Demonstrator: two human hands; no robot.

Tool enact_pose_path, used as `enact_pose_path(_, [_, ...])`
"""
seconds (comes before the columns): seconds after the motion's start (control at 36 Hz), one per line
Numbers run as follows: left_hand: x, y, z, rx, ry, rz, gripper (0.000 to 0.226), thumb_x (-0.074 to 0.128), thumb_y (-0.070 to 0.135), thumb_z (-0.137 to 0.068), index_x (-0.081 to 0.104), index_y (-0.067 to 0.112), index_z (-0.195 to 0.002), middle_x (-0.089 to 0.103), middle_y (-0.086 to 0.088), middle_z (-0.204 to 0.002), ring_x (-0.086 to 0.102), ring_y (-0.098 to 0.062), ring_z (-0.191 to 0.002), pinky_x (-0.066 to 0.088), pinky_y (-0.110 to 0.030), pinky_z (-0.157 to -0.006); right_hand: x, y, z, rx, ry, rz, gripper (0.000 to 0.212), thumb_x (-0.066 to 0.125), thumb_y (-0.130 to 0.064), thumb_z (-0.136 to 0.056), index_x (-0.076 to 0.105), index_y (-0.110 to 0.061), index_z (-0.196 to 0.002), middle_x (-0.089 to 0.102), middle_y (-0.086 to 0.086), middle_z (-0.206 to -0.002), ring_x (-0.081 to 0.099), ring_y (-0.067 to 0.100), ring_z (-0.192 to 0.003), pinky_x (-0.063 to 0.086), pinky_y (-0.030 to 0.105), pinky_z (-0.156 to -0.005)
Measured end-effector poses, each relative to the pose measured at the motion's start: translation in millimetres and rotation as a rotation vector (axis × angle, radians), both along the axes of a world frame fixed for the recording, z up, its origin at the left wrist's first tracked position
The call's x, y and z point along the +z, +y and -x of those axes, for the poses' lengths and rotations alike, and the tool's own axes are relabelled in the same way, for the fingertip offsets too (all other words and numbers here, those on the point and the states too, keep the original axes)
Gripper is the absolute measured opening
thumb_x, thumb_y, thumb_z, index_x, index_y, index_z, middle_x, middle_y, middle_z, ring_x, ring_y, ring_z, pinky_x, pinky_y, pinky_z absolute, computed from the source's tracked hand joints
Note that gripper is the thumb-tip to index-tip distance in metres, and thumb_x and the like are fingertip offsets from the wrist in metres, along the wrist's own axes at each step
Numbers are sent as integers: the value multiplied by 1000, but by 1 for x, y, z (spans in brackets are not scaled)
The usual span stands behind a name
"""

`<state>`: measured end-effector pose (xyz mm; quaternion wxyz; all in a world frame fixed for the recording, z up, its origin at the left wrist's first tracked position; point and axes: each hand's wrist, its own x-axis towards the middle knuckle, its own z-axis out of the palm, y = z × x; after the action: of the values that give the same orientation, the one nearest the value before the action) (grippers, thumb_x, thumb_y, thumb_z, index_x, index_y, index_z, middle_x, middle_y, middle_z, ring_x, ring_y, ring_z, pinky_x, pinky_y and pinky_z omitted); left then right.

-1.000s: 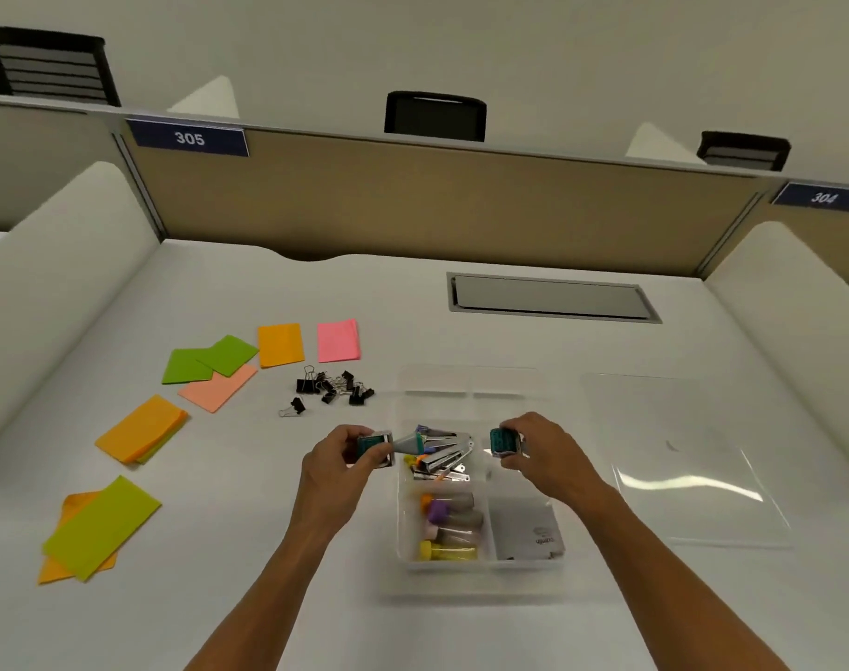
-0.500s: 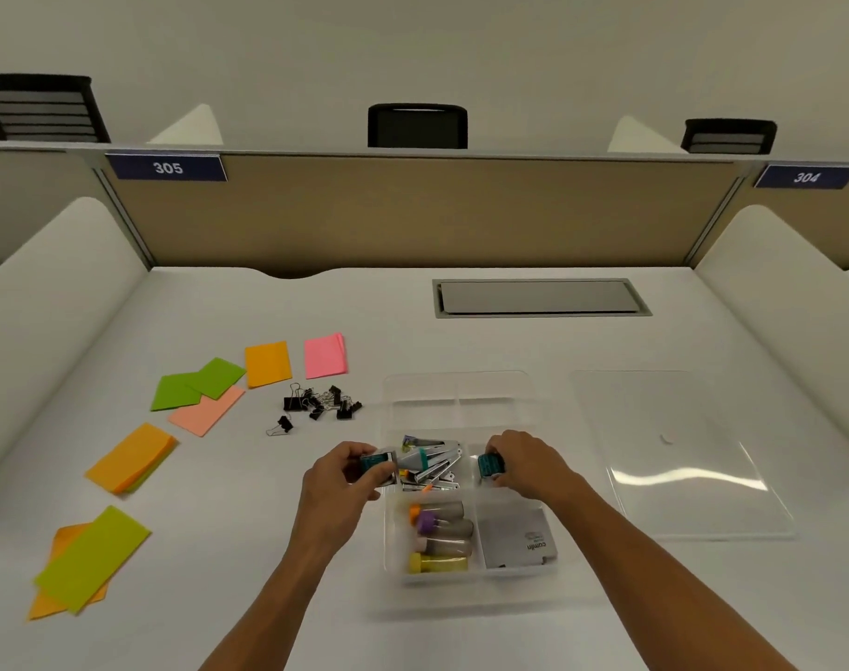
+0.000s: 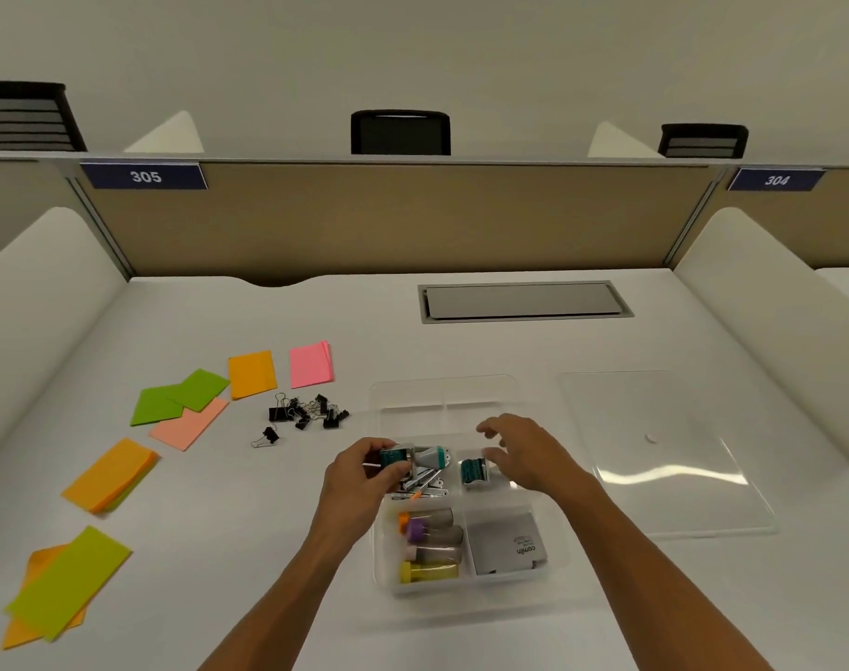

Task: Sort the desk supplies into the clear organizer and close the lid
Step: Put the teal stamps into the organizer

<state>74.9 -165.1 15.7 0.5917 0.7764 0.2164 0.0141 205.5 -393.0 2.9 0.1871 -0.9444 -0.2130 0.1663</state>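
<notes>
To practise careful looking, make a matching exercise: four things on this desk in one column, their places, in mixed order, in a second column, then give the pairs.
Things
1. Lid
2. Binder clips
3. Tubes
4. Pink notes

Places
A. In the organizer's near-left compartment
B. Flat on the desk, right of the organizer
C. Loose heap on the desk, left of the organizer
D. On the desk, beyond the clips, beside an orange note

Pairs: 1-B, 2-C, 3-A, 4-D
</notes>
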Motion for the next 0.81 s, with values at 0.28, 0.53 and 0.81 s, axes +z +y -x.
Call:
enact_pose_path(0.28, [3, -40, -18, -87, 41, 20, 29, 72, 20, -85, 61, 19, -112, 65, -1, -105, 68, -18, -88, 60, -28, -79, 30, -2, 29, 142, 76, -237, 49, 66, -20, -87, 54, -36, -132, 55, -14, -133, 55, 2, -111, 46, 14, -90])
enact_pose_path(0.53, [-3, -57, -24, -129, 71, 78, 26, 72, 21, -85, 62, 18, -109, 67, -2, -101, 72, -13, -76, 60, -24, -71, 21, -7, 43, 127, 25, -145, 46, 66, -36, -92, 54, -28, -136, 63, -5, -127, 57, 10, -108, 46, 21, -95])
enact_pose_path(0.81, [-7, -43, -16, -154, 57, -147, 29, 67, 29, -90, 59, 24, -117, 63, 8, -110, 64, -9, -92, 56, -25, -83, 7, -17, 23, -68, 6, -80, 32, 60, -24, -96, 61, -22, -129, 65, 0, -124, 61, 18, -109, 51, 29, -92])
